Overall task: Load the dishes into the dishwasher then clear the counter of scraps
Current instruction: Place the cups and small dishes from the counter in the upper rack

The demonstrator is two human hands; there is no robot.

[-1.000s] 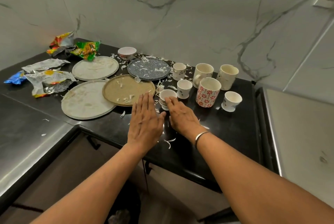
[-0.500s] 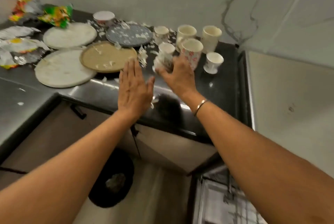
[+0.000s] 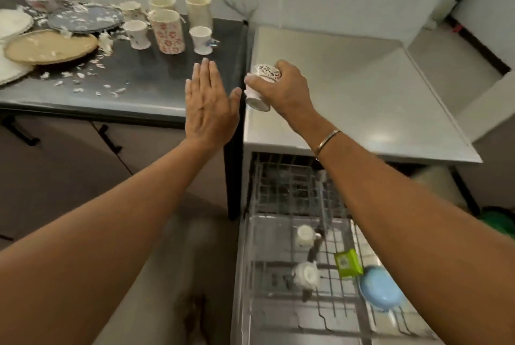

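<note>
We hold a small patterned cup in our right hand, fingers wrapped around its body, tipped so its long axis slants, one end up and away from us toward the wall, the other down toward us. It hangs in the air above the near left corner of the dishwasher's grey top, just right of the black counter. Our left hand is flat and spread, gripping nothing, just beside the cup on the counter side.

The pulled-out rack lies below the cup and nearer to us, out in front of that grey top. The right hand is the nearer one and already carries the load, so we judge the coming move is a lowering toward us, turning the cup mouth down among the wires. On the counter, left of the dishwasher, the other cups, the plates and white scraps remain to be dealt with.
</note>
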